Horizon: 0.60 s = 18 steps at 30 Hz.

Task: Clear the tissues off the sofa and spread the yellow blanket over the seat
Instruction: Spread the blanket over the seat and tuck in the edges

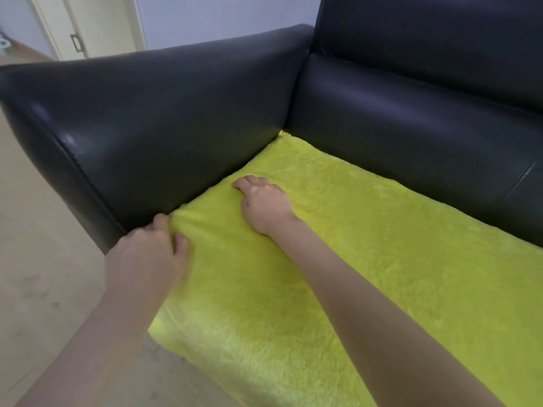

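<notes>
The sofa armrest (164, 113) walls off the left edge of the yellow blanket (367, 259), and the backrest (411, 127) closes the far edge; both meet it with no visible gap. Right of the armrest the blanket lies flat and open. The floor (38, 259) left of the armrest gives free passage

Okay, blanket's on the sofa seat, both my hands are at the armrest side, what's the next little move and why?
Probably tuck that edge down: the yellow blanket bunches by the armrest where your left hand pinches it, while your right hand presses it flat.
</notes>
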Tool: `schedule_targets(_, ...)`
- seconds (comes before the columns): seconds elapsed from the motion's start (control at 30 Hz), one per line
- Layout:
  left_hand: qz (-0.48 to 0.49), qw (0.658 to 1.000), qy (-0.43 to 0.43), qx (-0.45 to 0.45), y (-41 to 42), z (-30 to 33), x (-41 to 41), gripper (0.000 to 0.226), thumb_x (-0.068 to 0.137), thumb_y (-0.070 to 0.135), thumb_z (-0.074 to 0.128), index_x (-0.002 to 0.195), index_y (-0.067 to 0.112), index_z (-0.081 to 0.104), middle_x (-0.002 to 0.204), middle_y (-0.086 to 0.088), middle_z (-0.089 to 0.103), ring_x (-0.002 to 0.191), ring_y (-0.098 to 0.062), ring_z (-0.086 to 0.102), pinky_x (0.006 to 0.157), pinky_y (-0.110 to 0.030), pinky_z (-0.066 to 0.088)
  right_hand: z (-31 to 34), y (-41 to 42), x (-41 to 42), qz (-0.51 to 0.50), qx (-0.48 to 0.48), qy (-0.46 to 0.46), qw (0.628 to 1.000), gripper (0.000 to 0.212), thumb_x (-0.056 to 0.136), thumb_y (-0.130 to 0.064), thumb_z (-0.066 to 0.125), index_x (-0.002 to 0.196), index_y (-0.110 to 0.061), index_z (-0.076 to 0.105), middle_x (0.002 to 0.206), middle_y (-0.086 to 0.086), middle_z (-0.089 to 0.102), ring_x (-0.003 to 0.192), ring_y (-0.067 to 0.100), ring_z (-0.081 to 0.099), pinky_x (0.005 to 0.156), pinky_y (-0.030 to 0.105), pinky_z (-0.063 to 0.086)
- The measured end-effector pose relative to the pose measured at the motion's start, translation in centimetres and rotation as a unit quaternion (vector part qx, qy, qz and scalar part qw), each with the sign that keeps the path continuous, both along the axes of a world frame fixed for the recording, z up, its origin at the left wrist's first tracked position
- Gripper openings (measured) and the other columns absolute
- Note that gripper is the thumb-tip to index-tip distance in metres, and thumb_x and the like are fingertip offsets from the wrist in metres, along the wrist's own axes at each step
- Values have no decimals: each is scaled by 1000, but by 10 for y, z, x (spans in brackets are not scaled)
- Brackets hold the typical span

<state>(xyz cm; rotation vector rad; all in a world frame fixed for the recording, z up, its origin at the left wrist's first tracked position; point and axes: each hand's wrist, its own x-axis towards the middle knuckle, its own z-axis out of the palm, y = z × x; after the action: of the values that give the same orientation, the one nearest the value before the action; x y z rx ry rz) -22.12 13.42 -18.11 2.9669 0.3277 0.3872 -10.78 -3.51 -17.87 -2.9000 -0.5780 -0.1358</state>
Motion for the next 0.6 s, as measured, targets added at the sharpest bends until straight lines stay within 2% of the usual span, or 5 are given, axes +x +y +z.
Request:
schedule_targets(0.1, -15, 1000, 11, -19, 7, 4, -7, 36, 94, 37, 43, 119, 15, 56, 62, 1, 46, 55, -21, 39, 50, -27, 34, -2, 0, -1, -2, 7, 3, 1000, 48, 96, -9, 32, 143, -19, 41, 146, 1, 43, 134, 22, 38, 108, 35, 32)
schedule_targets(0.23, -8, 998, 61, 4, -7, 25, 1, 29, 96, 31, 39, 110, 13, 56, 89, -3, 50, 76, -23, 43, 63, -33, 38, -5, 2, -4, -13, 13, -17, 1000, 49, 96, -12, 33, 143, -19, 40, 147, 0, 43, 136, 21, 37, 110, 34, 29)
schedule_targets(0.37, -90, 992, -73, -44, -37, 45, 17, 34, 95, 19, 43, 126, 12, 56, 119, -8, 58, 106, -28, 53, 74, -41, 47, 0, -1, -10, -13, 113, -16, 993, 48, 93, -10, 39, 140, -16, 45, 144, 3, 46, 135, 21, 38, 108, 33, 34)
schedule_targets(0.43, -150, 981, -91, -87, -43, 39, 36, 41, 97, 17, 42, 137, 13, 49, 132, -6, 56, 118, -25, 52, 86, -39, 48, 6, -10, -10, -71, 168, -26, 983, 47, 93, -8, 39, 139, -14, 46, 143, 7, 47, 134, 24, 39, 108, 34, 36)
schedule_targets(0.6, -173, 977, 55, -114, -25, 3, 55, 57, 101, 46, 23, 154, 23, 17, 158, 4, 22, 145, -13, 22, 114, -31, 24, 14, -47, -8, -174, 74, -16, 982, 48, 100, -22, 32, 148, -16, 34, 153, 5, 36, 143, 23, 28, 117, 37, 21)
